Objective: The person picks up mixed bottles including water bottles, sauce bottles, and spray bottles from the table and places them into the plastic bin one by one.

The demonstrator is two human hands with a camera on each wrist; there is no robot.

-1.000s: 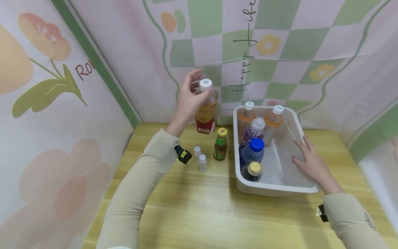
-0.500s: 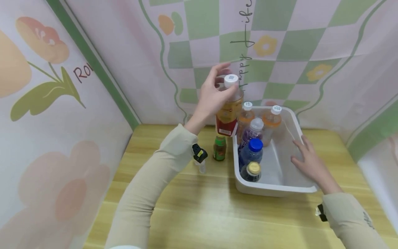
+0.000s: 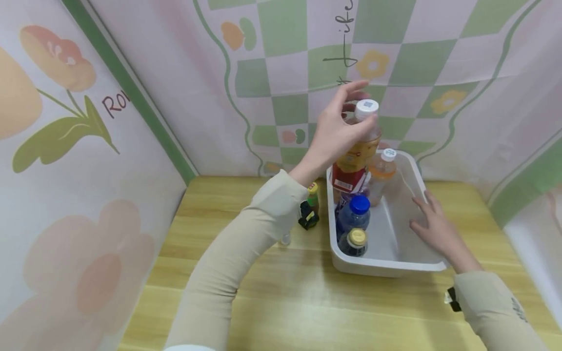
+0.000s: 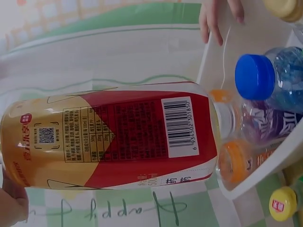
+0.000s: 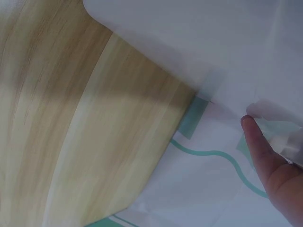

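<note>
My left hand (image 3: 335, 129) grips a drink bottle (image 3: 352, 165) near its white cap, thumb and fingers around the neck. The bottle has a gold and red label, which fills the left wrist view, and hangs upright over the left back part of a white plastic bin (image 3: 391, 266). Standing in the bin are a blue-capped bottle (image 3: 353, 217), a dark bottle (image 3: 353, 243) with a pale yellow cap, an orange drink bottle (image 3: 382, 170), a purple-labelled bottle (image 4: 272, 120) and another orange bottle (image 4: 236, 161). My right hand (image 3: 439, 231) rests at the bin's right wall, fingers extended.
Left of the bin, a small green-labelled bottle (image 3: 313, 196) with a yellow cap stands partly behind my left wrist. A small clear vial (image 3: 286, 239) shows below my sleeve on the wooden table (image 3: 272, 302). A patterned cloth (image 3: 285, 73) hangs behind.
My left hand has carried the gold and red bottle rightward, from above the table to over the bin. My right hand has stayed at the bin's right side.
</note>
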